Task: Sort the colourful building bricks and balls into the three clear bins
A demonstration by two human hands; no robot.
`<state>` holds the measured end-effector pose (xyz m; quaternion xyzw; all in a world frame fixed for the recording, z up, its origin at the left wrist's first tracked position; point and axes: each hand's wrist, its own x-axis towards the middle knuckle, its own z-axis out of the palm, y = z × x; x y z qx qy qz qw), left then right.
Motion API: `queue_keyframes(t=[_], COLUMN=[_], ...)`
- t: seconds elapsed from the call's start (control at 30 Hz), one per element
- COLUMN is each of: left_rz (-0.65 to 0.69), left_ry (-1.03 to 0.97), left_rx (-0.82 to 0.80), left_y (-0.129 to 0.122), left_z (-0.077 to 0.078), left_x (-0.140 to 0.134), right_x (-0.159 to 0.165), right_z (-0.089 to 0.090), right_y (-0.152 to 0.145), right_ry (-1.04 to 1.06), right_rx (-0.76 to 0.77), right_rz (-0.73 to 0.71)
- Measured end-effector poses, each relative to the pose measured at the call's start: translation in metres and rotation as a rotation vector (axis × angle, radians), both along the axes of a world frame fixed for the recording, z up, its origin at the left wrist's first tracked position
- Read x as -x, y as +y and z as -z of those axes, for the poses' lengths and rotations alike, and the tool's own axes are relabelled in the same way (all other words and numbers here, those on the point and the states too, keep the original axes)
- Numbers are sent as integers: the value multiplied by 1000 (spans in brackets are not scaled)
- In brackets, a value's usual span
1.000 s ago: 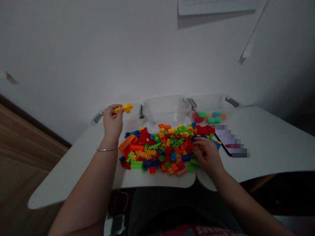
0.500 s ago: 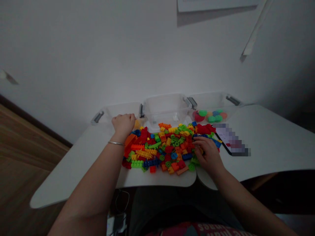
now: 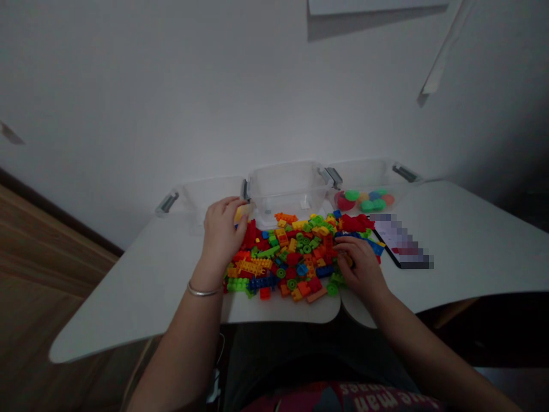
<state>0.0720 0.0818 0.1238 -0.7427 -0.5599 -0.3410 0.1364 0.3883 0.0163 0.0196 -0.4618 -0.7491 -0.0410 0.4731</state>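
A heap of colourful plastic building bricks [image 3: 291, 257] in red, orange, yellow, green and blue covers the middle of the white table. At the heap's left back edge is my left hand [image 3: 223, 229], thumb apart from the fingers, with nothing visible in its grasp. Beside its fingertips, a yellow piece [image 3: 241, 213] shows at the left clear bin [image 3: 214, 191]. My right hand [image 3: 363, 266] rests at the heap's right side, fingers curled towards the thumb. A bit of yellow shows between them, too small to name.
A clear middle bin [image 3: 285, 197] and a right bin [image 3: 364, 171] stand against the wall. Round coloured pieces [image 3: 373, 201] lie in the right one. A phone [image 3: 401, 243] lies right of the heap. A seam divides the white table [image 3: 454, 240] near its front edge.
My left hand has turned from a closed fist and spread its fingers, its forearm shifting right. My right hand stays at the same spot. The view has shifted slightly.
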Motion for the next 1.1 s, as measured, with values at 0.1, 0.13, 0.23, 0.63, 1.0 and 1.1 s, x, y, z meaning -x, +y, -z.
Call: queue_keyframes(t=[0.1, 0.13, 0.23, 0.63, 1.0, 1.1], left_rz=[-69, -116, -180, -145, -123, -71], left_ry=[146, 174, 215, 170, -63, -180], left_rx=[153, 198, 280, 331, 295, 242], left_y=[-24, -29, -39, -41, -40, -40], left_z=[11, 16, 29, 49, 44, 42], left_x=[-16, -20, -26, -26, -12, -8], right_x=[0, 0, -1, 1, 0, -1], right_z=[1, 1, 1, 1, 2, 2], right_y=[0, 0, 0, -1, 0, 1], right_ry=[4, 1, -10, 3, 10, -1], right_rx=[4, 1, -6, 19, 18, 11], right_rz=[2, 5, 7, 6, 12, 14])
